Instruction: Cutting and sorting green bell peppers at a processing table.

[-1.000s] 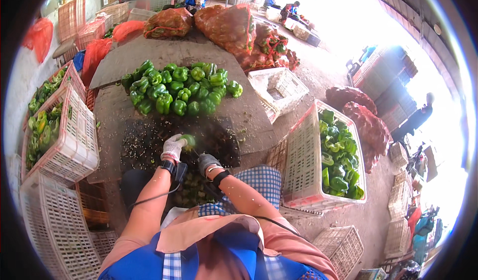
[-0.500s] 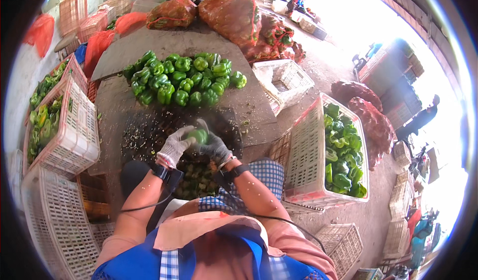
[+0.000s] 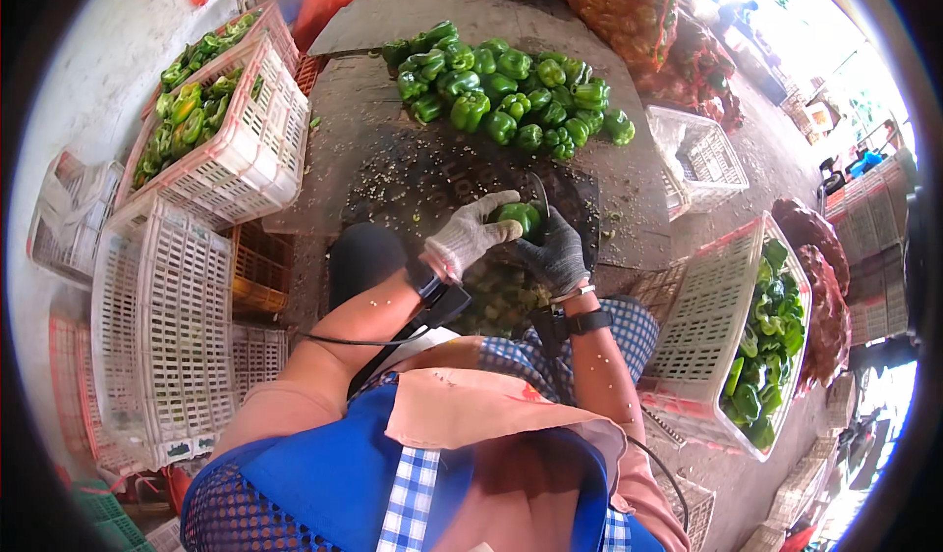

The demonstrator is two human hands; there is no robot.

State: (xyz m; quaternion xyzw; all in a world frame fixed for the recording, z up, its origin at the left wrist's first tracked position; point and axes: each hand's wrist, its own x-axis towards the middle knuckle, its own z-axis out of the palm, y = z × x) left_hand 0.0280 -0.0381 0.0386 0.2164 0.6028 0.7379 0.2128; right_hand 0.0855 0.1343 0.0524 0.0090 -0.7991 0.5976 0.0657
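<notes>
Swung round since the earlier frame, the view now puts the pile of peppers (image 3: 516, 95) farther right, and a curved knife (image 3: 542, 196) shows clearly, rising from the right hand (image 3: 556, 260). That gloved hand is closed round it, handle hidden, while the left hand (image 3: 470, 235) grips a green pepper (image 3: 520, 219) between fingers and thumb, above the near edge of the dark mat (image 3: 398, 174) on the table (image 3: 344, 27). For clean work, the pepper wants a firm hold low on its sides, left thumb and fingertips clear of the edge, the blade moved in short, controlled strokes. At right, a tall white crate (image 3: 688, 302) holds green peppers, some apparently cut open; at left, a pink-rimmed crate (image 3: 260, 125) is heaped with green and yellowish ones. Pale green pieces (image 3: 491, 292) seem to lie below the hands, though blur hides their container.
</notes>
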